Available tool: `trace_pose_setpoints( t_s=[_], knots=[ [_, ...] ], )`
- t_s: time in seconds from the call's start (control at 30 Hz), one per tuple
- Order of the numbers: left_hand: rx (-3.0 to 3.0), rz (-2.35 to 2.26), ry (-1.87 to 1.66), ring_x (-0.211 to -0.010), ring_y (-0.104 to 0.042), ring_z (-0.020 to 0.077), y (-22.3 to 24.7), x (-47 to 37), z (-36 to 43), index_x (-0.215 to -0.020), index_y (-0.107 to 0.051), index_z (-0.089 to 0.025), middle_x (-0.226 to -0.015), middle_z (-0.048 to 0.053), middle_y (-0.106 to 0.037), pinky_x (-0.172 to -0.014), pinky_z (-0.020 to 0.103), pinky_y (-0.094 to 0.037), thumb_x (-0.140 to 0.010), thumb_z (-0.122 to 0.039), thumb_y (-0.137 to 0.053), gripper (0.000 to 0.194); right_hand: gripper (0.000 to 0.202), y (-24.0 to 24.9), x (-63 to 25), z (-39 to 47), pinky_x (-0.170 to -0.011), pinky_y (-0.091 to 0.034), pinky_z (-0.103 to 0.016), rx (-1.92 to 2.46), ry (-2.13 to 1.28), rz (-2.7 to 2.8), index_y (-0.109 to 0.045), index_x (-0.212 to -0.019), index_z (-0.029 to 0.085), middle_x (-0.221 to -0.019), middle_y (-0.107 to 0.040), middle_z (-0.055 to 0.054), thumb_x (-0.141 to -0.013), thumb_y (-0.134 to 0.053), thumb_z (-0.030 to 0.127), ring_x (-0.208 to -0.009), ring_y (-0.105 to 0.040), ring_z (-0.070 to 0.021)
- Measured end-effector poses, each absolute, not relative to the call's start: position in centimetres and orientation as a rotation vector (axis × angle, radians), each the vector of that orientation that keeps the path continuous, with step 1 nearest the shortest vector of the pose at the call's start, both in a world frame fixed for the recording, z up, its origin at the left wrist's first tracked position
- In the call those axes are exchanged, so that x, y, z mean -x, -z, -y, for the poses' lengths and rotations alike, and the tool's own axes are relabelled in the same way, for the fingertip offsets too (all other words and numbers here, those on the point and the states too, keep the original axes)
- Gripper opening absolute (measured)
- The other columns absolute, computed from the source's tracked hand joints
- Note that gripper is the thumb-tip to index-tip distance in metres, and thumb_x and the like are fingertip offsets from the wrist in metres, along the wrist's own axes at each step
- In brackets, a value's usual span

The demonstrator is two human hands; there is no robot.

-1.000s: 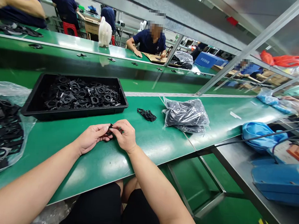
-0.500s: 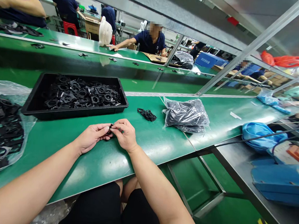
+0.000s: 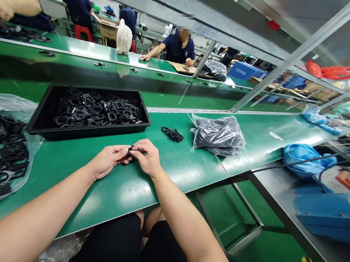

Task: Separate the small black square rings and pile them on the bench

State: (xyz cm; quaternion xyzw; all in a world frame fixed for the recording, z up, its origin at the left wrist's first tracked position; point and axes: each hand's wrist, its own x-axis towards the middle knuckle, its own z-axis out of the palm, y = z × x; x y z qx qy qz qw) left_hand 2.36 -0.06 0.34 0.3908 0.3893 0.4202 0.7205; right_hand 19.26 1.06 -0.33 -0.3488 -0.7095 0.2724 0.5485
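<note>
My left hand (image 3: 111, 161) and my right hand (image 3: 146, 157) meet above the green bench, both closed on a small black part (image 3: 130, 150). Fingers cover most of it, so its full shape is hidden. Behind my hands stands a black tray (image 3: 86, 135) heaped with black plastic frames (image 3: 96, 108) that have round holes. A small pile of black rings (image 3: 172, 134) lies to the right of the tray. At the left edge, an open clear bag (image 3: 28, 105) holds larger black plates with round openings (image 3: 0, 178).
A sealed plastic bag of black parts (image 3: 218, 134) lies right of the rings. Beyond the bench runs a conveyor (image 3: 116, 70) with spaced black parts. Co-workers sit across it, near a white fan (image 3: 123, 37). A metal post (image 3: 289, 59) slants up at right; a blue machine (image 3: 327, 213) stands on a steel table.
My hands stay almost still, with the small black part between them. Across the conveyor, one co-worker's outstretched hand has drawn back, and the far-left co-worker's arm has shifted.
</note>
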Motion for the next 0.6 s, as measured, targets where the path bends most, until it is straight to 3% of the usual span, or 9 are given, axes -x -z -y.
trace_pose_setpoints(
  t_s=[0.27, 0.43, 0.6],
  knots=[
    [-0.878, -0.836, -0.912, -0.078, -0.062, 0.0152, -0.49, -2.32, 0.06, -0.098, -0.072, -0.016, -0.089, 0.008, -0.071, -0.07, 0.026, -0.049, -0.069, -0.04, -0.076, 0.038, 0.007, 0.17, -19.2, -1.01, -0.071, -0.049, -0.027, 0.839, -0.612, 1.673, -0.065, -0.073, 0.019, -0.08, -0.063, -0.003, -0.077, -0.069, 0.023, -0.079, -0.06, -0.0139],
    [-0.859, -0.845, -0.917, -0.077, -0.063, 0.0153, -0.6, -2.37, 0.12, -0.098, -0.071, -0.014, -0.089, 0.009, -0.071, -0.07, 0.026, -0.05, -0.07, -0.036, -0.076, 0.036, 0.006, 0.29, -19.2, -0.93, -0.065, -0.049, -0.026, 0.87, -0.605, 1.712, -0.065, -0.076, 0.02, -0.082, -0.063, -0.003, -0.079, -0.068, 0.024, -0.077, -0.059, -0.0135],
    [-0.738, -0.787, -0.984, -0.084, -0.065, 0.0157, -0.81, -2.36, -0.03, -0.109, -0.066, -0.018, -0.095, 0.007, -0.07, -0.08, 0.029, -0.052, -0.071, -0.027, -0.075, 0.04, 0.013, 0.44, -19.13, -0.54, -0.066, -0.048, -0.027, 0.942, -0.409, 1.769, -0.066, -0.081, 0.02, -0.081, -0.06, -0.004, -0.078, -0.069, 0.032, -0.078, -0.056, -0.0149]
  ],
)
